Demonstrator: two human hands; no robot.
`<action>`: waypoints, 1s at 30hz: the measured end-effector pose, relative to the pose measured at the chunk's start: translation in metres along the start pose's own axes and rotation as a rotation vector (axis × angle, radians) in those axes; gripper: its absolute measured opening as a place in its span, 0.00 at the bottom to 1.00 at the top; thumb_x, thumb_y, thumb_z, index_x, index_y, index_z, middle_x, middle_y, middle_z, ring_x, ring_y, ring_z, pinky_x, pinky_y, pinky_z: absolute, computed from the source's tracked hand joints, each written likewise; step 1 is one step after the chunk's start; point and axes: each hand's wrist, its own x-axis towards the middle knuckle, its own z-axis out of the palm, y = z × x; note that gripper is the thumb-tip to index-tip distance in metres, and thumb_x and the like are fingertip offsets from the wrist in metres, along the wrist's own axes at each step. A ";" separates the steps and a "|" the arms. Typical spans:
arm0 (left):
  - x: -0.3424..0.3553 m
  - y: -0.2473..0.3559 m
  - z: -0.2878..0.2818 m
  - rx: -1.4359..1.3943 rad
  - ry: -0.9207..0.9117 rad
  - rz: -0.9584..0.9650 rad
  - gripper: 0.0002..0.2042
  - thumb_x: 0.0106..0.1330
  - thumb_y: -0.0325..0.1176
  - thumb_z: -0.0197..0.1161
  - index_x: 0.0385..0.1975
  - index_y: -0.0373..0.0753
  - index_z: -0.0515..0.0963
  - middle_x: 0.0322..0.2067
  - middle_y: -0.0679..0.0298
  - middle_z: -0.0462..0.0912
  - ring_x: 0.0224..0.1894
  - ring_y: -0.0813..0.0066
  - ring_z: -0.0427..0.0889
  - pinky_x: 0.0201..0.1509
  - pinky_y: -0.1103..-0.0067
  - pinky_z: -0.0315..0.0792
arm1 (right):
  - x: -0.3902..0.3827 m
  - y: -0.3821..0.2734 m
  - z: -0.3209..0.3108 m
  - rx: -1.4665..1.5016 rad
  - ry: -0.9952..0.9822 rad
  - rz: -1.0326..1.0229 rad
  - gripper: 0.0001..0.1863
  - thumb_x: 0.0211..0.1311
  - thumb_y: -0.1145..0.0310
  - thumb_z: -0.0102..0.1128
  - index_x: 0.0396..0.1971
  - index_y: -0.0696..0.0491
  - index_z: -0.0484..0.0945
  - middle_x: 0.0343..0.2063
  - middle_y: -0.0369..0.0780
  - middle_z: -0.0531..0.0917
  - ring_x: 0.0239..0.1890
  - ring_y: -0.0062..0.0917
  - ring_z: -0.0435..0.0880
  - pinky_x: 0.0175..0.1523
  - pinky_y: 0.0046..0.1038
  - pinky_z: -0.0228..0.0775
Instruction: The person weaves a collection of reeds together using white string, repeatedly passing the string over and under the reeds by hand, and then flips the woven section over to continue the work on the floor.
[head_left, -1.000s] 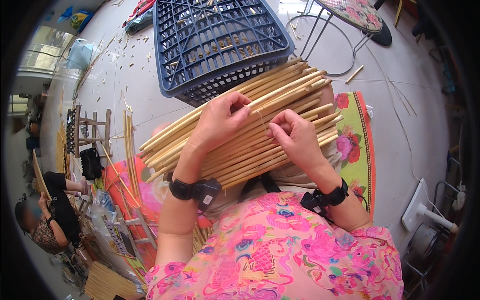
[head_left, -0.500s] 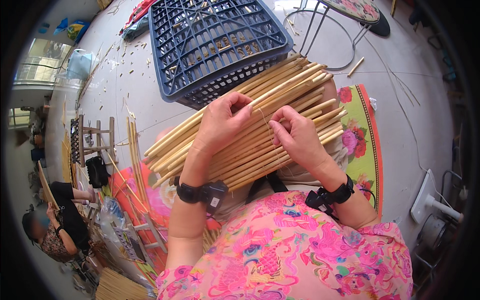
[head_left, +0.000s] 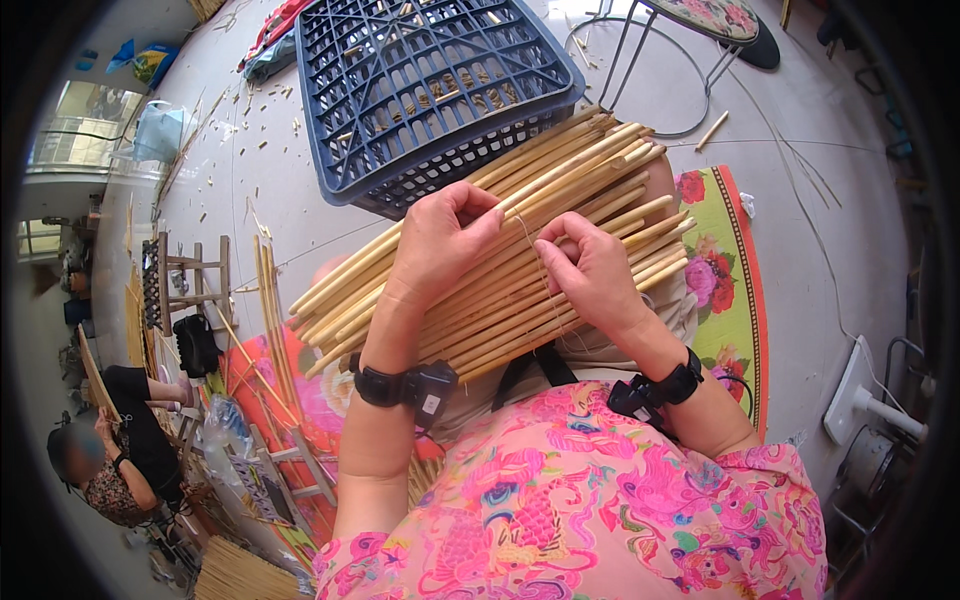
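A bundle of long pale wooden sticks (head_left: pixel 510 310) lies slantwise across my lap, with thin string (head_left: pixel 554 310) running over it. My left hand (head_left: pixel 440 245) rests on the upper sticks, fingers curled, thumb and forefinger pinched on a stick near the string. My right hand (head_left: pixel 590 270) is over the middle of the bundle just right of it, thumb and fingertips pinched together on the thin string. Black straps with small boxes are round both my wrists.
A dark blue plastic crate (head_left: pixel 340 120) stands beyond the bundle, beside a metal-legged stool (head_left: pixel 705 20). Flowered mats (head_left: pixel 735 320), loose sticks and offcuts lie on the floor (head_left: pixel 830 110). At the left are small wooden chairs (head_left: pixel 195 300) and a seated co-worker (head_left: pixel 140 440). A white stand (head_left: pixel 850 400) is at right.
Over the last second the view has shifted slightly. My right hand keeps its pinch and has moved very little; more loose string shows below it. My left hand stays on the sticks.
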 end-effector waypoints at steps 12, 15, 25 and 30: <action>0.000 -0.003 0.002 0.068 0.038 0.030 0.09 0.56 0.33 0.64 0.30 0.32 0.80 0.25 0.59 0.84 0.27 0.76 0.82 0.35 0.80 0.75 | -0.001 0.001 0.003 0.104 -0.024 0.036 0.04 0.62 0.76 0.54 0.29 0.60 0.73 0.14 0.34 0.76 0.16 0.12 0.74 0.21 0.18 0.64; -0.001 -0.005 0.006 0.131 0.097 0.060 0.09 0.55 0.33 0.66 0.29 0.33 0.80 0.24 0.58 0.83 0.25 0.74 0.82 0.34 0.80 0.75 | -0.001 0.004 0.006 0.080 -0.007 0.034 0.04 0.62 0.75 0.55 0.30 0.60 0.74 0.14 0.35 0.77 0.17 0.13 0.75 0.21 0.19 0.64; -0.007 -0.015 0.015 0.305 0.209 0.299 0.08 0.57 0.33 0.66 0.26 0.36 0.77 0.21 0.58 0.80 0.23 0.62 0.80 0.28 0.73 0.72 | 0.003 0.016 0.016 -0.078 0.157 -0.083 0.05 0.61 0.72 0.57 0.29 0.58 0.75 0.15 0.43 0.77 0.16 0.25 0.75 0.23 0.26 0.65; -0.007 -0.017 0.017 0.317 0.233 0.353 0.07 0.56 0.31 0.66 0.26 0.37 0.76 0.22 0.58 0.80 0.23 0.61 0.80 0.27 0.72 0.72 | 0.007 0.016 0.019 -0.043 0.153 -0.086 0.06 0.61 0.72 0.57 0.28 0.58 0.75 0.15 0.43 0.77 0.16 0.23 0.75 0.23 0.26 0.65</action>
